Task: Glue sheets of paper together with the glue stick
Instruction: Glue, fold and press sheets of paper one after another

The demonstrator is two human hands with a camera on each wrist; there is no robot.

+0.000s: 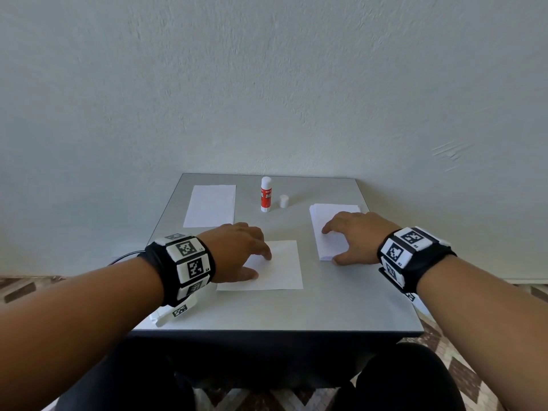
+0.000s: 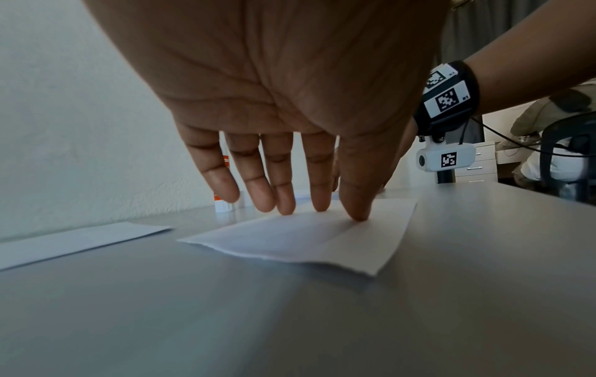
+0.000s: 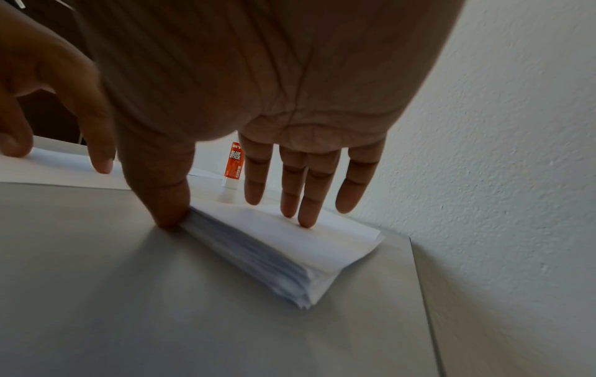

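A red-and-white glue stick (image 1: 266, 194) (image 3: 233, 163) stands upright and uncapped at the back of the grey table (image 1: 296, 310), its white cap (image 1: 284, 201) beside it. A single white sheet (image 1: 281, 268) (image 2: 290, 242) lies in the middle. My left hand (image 1: 258, 264) (image 2: 338, 211) rests on its left part, straight fingertips and thumb pressing down. A stack of white paper (image 1: 332, 215) (image 3: 283, 255) lies at the right. My right hand (image 1: 331, 246) (image 3: 212, 209) lies over it, straight fingers touching the top sheet, thumb against the stack's near edge.
Another white sheet (image 1: 211, 206) (image 2: 74, 242) lies flat at the back left. The wall runs right behind the table. The table's right edge (image 3: 422, 293) is close to the stack. Bare grey surface stretches along the front.
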